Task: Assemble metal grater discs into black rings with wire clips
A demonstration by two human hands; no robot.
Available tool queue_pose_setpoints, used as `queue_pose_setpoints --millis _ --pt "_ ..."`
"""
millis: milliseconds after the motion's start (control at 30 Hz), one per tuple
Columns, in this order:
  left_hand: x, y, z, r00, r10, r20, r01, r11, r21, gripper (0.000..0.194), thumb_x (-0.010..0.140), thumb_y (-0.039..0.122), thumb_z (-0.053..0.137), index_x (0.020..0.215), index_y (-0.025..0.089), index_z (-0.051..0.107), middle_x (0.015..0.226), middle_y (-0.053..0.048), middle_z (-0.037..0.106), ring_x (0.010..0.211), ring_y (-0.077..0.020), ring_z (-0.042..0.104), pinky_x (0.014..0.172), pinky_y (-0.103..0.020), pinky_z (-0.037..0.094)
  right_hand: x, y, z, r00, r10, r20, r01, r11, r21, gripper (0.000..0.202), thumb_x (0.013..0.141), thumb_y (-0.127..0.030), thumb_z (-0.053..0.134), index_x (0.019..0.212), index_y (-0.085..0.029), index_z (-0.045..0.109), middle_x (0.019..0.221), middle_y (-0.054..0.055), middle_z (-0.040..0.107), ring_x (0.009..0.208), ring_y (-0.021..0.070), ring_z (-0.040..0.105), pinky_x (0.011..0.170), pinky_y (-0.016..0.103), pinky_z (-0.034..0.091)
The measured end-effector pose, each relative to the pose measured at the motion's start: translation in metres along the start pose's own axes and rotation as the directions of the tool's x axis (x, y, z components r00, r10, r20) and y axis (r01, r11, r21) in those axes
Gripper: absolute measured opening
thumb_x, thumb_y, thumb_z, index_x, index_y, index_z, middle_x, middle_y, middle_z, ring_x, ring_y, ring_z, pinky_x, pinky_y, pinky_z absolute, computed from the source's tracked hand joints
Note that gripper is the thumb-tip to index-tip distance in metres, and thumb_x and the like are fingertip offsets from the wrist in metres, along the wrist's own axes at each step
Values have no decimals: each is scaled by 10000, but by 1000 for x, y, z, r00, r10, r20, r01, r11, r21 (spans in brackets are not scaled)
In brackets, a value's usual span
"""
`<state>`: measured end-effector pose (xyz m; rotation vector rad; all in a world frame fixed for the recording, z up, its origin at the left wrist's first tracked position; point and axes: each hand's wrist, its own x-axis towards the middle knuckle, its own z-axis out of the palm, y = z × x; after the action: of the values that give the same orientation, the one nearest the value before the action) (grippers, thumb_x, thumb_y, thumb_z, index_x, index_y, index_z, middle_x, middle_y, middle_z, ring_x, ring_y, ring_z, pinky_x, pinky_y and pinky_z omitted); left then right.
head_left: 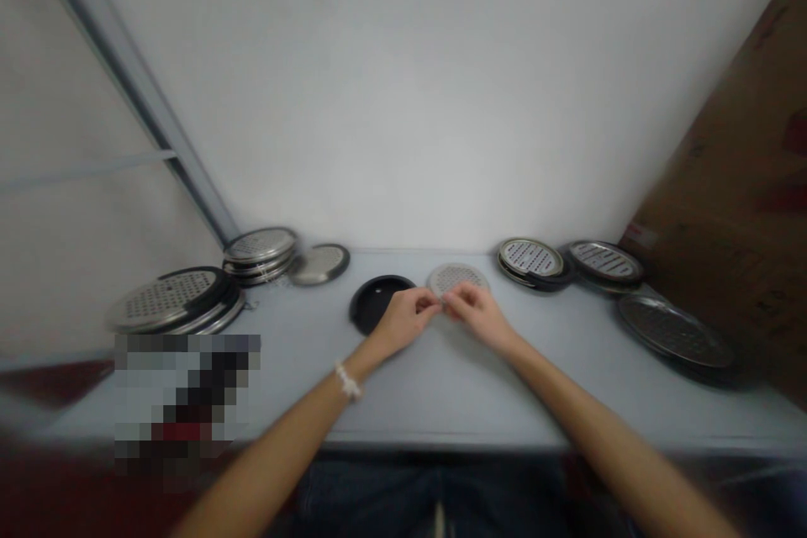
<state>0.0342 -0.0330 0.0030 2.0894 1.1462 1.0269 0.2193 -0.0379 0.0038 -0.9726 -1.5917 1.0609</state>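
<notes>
1. Apparently has a round perforated disc (455, 276) at the centre of the table (454, 403), just beyond the meeting fingertips; cannot tell whether flat or slightly raised.
2. Keeps thumb and fingertips of the left hand (407, 318) pinched together by its near edge; too blurred to tell on what.
3. Pinches likewise with the right hand (482, 318), close against the left, again on something unclear.
4. Wears a white bracelet (349, 382) on the left wrist.
5. Has a black round dish (371, 303) partly behind the left hand.
6. Farther left, shows a silver disc (317, 263) beside a rear stack (261, 248), with a nearer stack (167, 300) in front.
7. Rightward, shows a round grater (531, 259), a slotted grater (605, 261) and a darker disc (674, 332), then brown cardboard (737, 218).
</notes>
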Motion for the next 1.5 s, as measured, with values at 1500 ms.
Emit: queue_pose_setpoints --millis 1500 --pt "-1 8 -1 997 28 67 -36 992 119 226 860 308 636 689 161 632 692 -16 652 652 -141 557 639 -253 397 2 12 3 997 28 -74 -32 998 -51 322 792 -493 683 690 -201 594 540 -25 567 521 140 502 521 267 371"
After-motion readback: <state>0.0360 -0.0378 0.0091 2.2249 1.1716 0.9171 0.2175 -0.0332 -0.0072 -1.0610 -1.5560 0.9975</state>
